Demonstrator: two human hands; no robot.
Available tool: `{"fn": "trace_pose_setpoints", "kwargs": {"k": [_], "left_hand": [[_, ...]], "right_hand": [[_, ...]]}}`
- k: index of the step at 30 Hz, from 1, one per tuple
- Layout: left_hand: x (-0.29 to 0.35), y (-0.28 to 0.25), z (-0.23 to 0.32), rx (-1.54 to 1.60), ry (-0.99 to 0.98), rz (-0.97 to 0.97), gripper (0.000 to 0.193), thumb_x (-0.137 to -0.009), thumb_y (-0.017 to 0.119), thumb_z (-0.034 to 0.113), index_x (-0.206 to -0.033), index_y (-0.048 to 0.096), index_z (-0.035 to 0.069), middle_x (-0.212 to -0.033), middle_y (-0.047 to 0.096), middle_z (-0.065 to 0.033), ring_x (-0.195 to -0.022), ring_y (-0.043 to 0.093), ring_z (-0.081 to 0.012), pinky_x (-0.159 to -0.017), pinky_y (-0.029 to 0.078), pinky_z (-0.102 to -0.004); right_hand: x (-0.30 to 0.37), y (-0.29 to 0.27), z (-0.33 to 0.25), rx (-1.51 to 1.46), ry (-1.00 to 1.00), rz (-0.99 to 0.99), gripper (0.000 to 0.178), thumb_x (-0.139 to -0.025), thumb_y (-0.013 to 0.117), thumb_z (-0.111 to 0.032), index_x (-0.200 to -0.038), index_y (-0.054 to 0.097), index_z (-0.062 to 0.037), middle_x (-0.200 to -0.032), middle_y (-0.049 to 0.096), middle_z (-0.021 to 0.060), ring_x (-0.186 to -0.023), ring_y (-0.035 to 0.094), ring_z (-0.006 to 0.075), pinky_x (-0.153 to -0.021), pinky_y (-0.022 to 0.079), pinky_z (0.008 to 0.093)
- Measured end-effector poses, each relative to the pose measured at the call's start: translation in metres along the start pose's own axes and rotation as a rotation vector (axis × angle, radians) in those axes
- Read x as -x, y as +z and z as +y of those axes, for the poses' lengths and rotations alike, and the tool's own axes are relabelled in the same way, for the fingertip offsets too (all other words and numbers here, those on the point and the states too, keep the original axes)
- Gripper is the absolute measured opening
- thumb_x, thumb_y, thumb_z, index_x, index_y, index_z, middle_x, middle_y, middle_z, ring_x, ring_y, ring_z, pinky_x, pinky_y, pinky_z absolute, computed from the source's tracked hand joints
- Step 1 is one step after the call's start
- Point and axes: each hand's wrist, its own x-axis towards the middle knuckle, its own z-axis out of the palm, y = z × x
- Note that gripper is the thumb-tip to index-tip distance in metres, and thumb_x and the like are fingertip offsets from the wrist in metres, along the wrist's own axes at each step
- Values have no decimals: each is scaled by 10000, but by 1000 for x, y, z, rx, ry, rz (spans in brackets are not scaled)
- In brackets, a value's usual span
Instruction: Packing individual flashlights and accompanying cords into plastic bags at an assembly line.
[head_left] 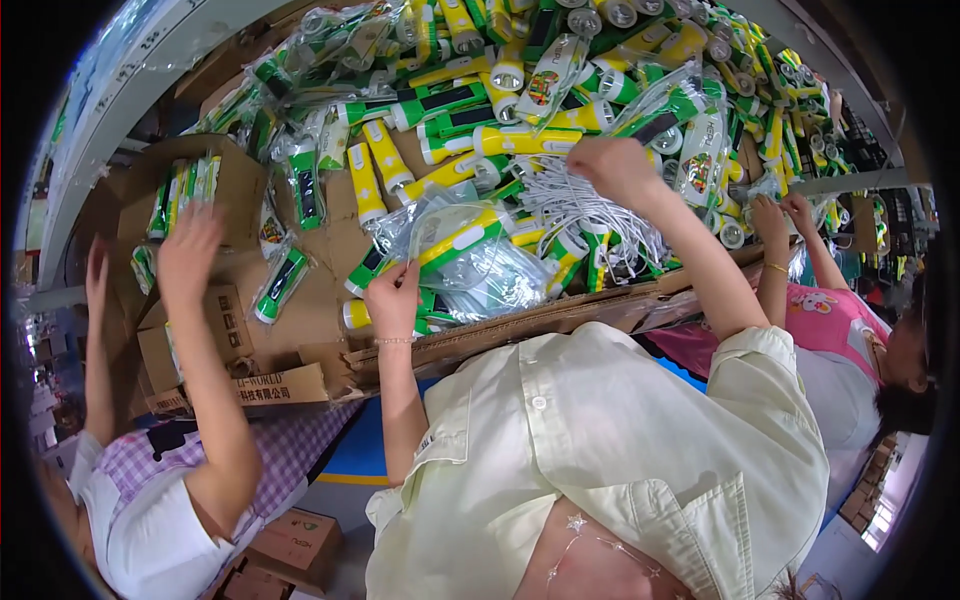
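Note:
My left hand [393, 295] pinches the edge of a clear plastic bag [490, 280] near the front of the table. A yellow and green flashlight [462, 240] lies at the bag, seen partly through the film. Over a heap of thin white cables [590, 215] hangs my right hand [622, 172], its fingers curled together and pointing left. Whether a cable is between those fingers is hidden. More yellow and green flashlights [385, 155] lie loose just beyond both hands, and some bagged ones [280, 285] are off to the left.
A large pile of flashlights [540, 100] covers the far side. An open carton [195, 185] holding packed flashlights stands at left. Co-workers' hands work on each side: one hand [190, 245] at left, another [768, 220] at right. A cardboard edge [520, 325] runs along the front.

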Motion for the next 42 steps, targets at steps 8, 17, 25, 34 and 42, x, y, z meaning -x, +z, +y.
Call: {"fn": "trace_pose_setpoints", "kwargs": {"k": [8, 17, 25, 34, 42], "left_hand": [[-2, 2, -1, 15, -75, 18, 249, -832, 651, 216, -753, 678, -18, -494, 539, -19, -405, 502, -71, -401, 382, -224], [1, -2, -11, 28, -30, 109, 194, -843, 620, 168, -777, 678, -4, -489, 538, -52, -418, 507, -97, -424, 389, -264], [-3, 0, -8, 13, -10, 60, 215, -834, 632, 193, -840, 684, -15, -527, 578, -57, -442, 548, -104, -440, 402, -244], [-1, -4, -5, -7, -36, 37, 221, -836, 631, 203, -850, 686, -11, -542, 593, -67, -455, 569, -112, -453, 425, -244], [-2, -5, -5, -4, -48, 8, 213, -842, 639, 195, -857, 689, -11, -538, 584, -32, -455, 547, -69, -432, 423, -218]], "right_hand": [[-56, -56, -131, -1503, 12, 92, 58, -826, 606, 18, -883, 614, 16, -848, 609, 44, -724, 619, 118, -661, 515, 242], [-58, 86, -109, -218, -453, -152, 186, -740, 586, -68, -923, 613, -53, -876, 593, 74, -735, 625, 231, -599, 512, 305], [-68, 79, -99, 249, -364, -211, 143, -672, 590, -111, -798, 639, -67, -830, 572, 78, -657, 625, 223, -513, 487, 350], [-50, 31, -87, -379, -718, -173, 285, -626, 625, -69, -897, 648, -151, -997, 589, -3, -688, 620, 202, -535, 492, 332], [-32, 46, -63, -43, -871, -169, 328, -663, 616, -114, -988, 620, -154, -1091, 553, 0, -814, 598, 163, -548, 499, 298]]}}
